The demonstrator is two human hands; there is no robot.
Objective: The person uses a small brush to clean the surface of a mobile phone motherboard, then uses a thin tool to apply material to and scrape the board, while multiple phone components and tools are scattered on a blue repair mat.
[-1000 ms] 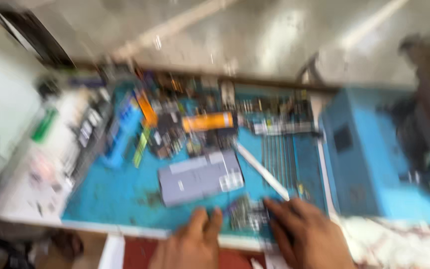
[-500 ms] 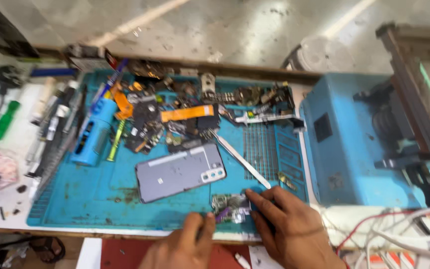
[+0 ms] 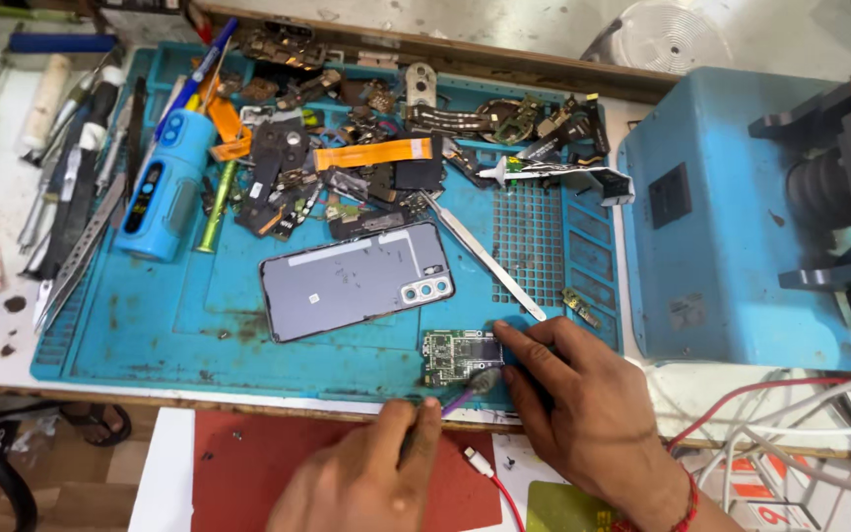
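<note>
A small green circuit board (image 3: 455, 353) lies on the blue work mat (image 3: 150, 325) near its front edge. My right hand (image 3: 583, 404) rests its fingertips on the board's right edge and pins it down. My left hand (image 3: 366, 483), below the mat, grips a purple-handled brush (image 3: 470, 389); its bristle tip touches the board's lower right corner. A grey phone (image 3: 352, 281) lies back side up just left of and behind the board.
Long tweezers (image 3: 480, 256) lie diagonally behind the board. Loose phone parts and an orange flex strip (image 3: 371, 153) crowd the mat's back. A blue cylindrical tool (image 3: 160, 187) and hand tools lie left. A blue machine (image 3: 731, 217) stands right, with cables (image 3: 790, 414) in front.
The view has gone from blurred to steady and sits closer to the bench. Both hands stay at the small board by the mat's front edge.
</note>
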